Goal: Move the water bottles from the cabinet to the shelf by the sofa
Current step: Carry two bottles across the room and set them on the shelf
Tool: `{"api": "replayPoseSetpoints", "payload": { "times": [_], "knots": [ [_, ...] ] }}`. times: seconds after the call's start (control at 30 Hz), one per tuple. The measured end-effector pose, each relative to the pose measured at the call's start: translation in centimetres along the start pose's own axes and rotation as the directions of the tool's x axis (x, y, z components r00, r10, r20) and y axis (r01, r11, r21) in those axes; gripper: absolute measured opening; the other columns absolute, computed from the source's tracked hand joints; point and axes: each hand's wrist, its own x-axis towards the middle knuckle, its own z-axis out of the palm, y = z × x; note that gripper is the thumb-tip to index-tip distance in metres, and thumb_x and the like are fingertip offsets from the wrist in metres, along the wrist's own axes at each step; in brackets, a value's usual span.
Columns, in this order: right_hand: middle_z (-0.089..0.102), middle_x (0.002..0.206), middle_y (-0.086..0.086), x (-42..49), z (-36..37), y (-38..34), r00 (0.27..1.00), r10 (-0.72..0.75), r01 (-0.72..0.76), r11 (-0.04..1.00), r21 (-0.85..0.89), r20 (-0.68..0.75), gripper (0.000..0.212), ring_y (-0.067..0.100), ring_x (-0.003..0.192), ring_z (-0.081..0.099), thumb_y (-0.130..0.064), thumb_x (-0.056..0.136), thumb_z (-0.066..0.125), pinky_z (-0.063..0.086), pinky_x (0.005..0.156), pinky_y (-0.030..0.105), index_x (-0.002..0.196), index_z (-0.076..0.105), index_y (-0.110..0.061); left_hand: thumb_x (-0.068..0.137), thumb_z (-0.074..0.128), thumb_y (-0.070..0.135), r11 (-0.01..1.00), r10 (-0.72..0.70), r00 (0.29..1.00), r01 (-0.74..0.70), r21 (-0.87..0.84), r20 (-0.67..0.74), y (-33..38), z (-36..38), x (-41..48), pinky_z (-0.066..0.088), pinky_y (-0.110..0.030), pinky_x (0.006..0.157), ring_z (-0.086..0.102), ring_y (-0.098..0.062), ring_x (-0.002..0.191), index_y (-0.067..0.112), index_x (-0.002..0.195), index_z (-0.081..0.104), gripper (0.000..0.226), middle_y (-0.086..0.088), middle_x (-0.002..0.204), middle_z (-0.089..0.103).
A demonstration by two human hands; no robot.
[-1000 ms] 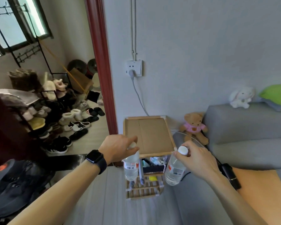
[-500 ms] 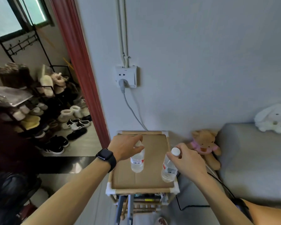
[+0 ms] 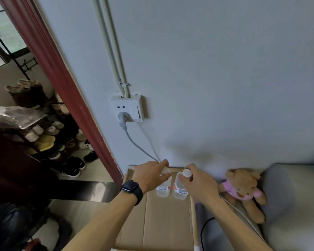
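Clear thin plastic, light and likely crushable: your left hand (image 3: 149, 175) clasps one water bottle (image 3: 163, 188) at its cap, your right hand (image 3: 196, 185) pinches the neck of the other bottle (image 3: 179, 190), both below your grips at the shelf (image 3: 161, 223) top. Hold by the stiff necks.

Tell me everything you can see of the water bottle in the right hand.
The water bottle is clear plastic with a white cap and a red-and-white label. It stands nearly upright at the back of the shelf's cardboard top, near the wall. The right hand grips its neck just under the cap. A second bottle stands close on its left; whether they touch is unclear.
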Motion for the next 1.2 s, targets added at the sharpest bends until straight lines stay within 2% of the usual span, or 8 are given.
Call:
{"api": "replayPoseSetpoints", "payload": {
  "times": [0.3, 0.47, 0.6, 0.7, 0.83, 0.97, 1.1, 1.2],
  "knots": [
    [0.061, 0.102, -0.010, 1.3, -1.4, 0.7, 0.977, -0.130, 0.155, 0.977, -0.148, 0.167, 0.036, 0.018, 0.095, 0.060, -0.059, 0.089, 0.045, 0.050, 0.079, 0.036, 0.121, 0.045, -0.042, 0.090, 0.034, 0.073, 0.997, -0.063, 0.997, 0.061, -0.041, -0.048, 0.5, 0.6, 0.7, 0.046, -0.029, 0.060, 0.062, -0.015, 0.085, 0.041, 0.117, 0.053, 0.046, 0.008, 0.098, 0.061],
    [0.055, 0.115, -0.007, 2.2, -2.0, 0.7, 0.961, -0.162, 0.206, 0.960, -0.190, 0.222, 0.041, 0.019, 0.103, 0.058, -0.056, 0.094, 0.045, 0.047, 0.084, 0.035, 0.132, 0.045, -0.040, 0.094, 0.042, 0.062, 0.997, -0.045, 0.999, 0.044, -0.070, -0.016, 1.0, 0.1, 1.4, 0.051, -0.032, 0.071, 0.061, -0.016, 0.088, 0.037, 0.121, 0.055, 0.039, 0.004, 0.103, 0.060],
    [0.063, 0.108, -0.002, 2.4, -1.5, 0.6, 0.990, -0.097, 0.120, 0.964, -0.238, 0.107, 0.039, 0.022, 0.086, 0.055, -0.060, 0.094, 0.044, 0.043, 0.071, 0.035, 0.113, 0.046, -0.026, 0.095, 0.047, 0.055, 0.992, 0.007, 1.000, -0.004, -0.130, 0.023, 0.2, -0.3, 2.0, 0.052, -0.033, 0.080, 0.059, -0.015, 0.096, 0.033, 0.128, 0.052, 0.040, 0.007, 0.115, 0.057],
    [0.065, 0.102, 0.001, 2.7, -1.2, 1.0, 0.998, -0.040, 0.049, 0.963, -0.264, 0.039, 0.046, 0.022, 0.083, 0.057, -0.064, 0.095, 0.038, 0.043, 0.067, 0.034, 0.114, 0.042, -0.022, 0.095, 0.050, 0.050, 0.982, 0.030, 0.999, -0.022, -0.188, 0.040, -0.6, -0.2, 2.2, 0.053, -0.033, 0.084, 0.058, -0.013, 0.099, 0.030, 0.132, 0.049, 0.041, 0.008, 0.121, 0.054],
    [0.062, 0.099, -0.001, 3.2, -1.1, 1.9, 0.994, -0.037, 0.059, 0.974, -0.218, 0.104, 0.043, 0.023, 0.086, 0.058, -0.068, 0.090, 0.039, 0.045, 0.069, 0.036, 0.107, 0.040, -0.028, 0.095, 0.052, 0.048, 0.963, 0.030, 0.999, -0.020, -0.270, 0.036, -0.5, 0.3, 2.1, 0.051, -0.031, 0.086, 0.056, -0.012, 0.101, 0.028, 0.133, 0.050, 0.044, 0.009, 0.124, 0.053],
    [0.051, 0.111, -0.001, 3.5, -1.1, 2.5, 0.987, -0.022, 0.042, 0.992, -0.122, 0.159, 0.042, 0.026, 0.096, 0.057, -0.065, 0.088, 0.046, 0.043, 0.076, 0.035, 0.116, 0.043, -0.034, 0.087, 0.061, 0.055, 0.940, -0.030, 0.998, 0.045, -0.339, 0.049, -0.2, 1.8, 1.6, 0.047, -0.026, 0.083, 0.054, -0.013, 0.104, 0.033, 0.126, 0.052, 0.047, 0.008, 0.120, 0.051],
    [0.062, 0.105, 0.003, 3.2, -0.7, 2.6, 0.984, -0.068, 0.069, 0.998, 0.001, 0.164, 0.033, 0.023, 0.088, 0.053, -0.049, 0.096, 0.050, 0.042, 0.072, 0.036, 0.117, 0.042, -0.024, 0.084, 0.069, 0.047, 0.798, -0.179, 0.983, 0.165, -0.580, 0.033, 0.5, 3.5, 1.2, 0.044, -0.024, 0.081, 0.056, -0.013, 0.100, 0.035, 0.115, 0.058, 0.035, 0.005, 0.111, 0.056],
    [0.063, 0.104, 0.003, 2.6, -0.4, 2.7, 0.989, -0.081, 0.073, 0.995, 0.063, 0.120, 0.033, 0.025, 0.092, 0.057, -0.045, 0.098, 0.050, 0.045, 0.075, 0.037, 0.120, 0.043, -0.021, 0.083, 0.073, 0.039, 0.726, -0.191, 0.981, 0.154, -0.670, 0.018, 0.6, 3.5, 1.6, 0.040, -0.022, 0.078, 0.055, -0.009, 0.099, 0.035, 0.110, 0.060, 0.030, 0.007, 0.108, 0.060]
  ]
}}
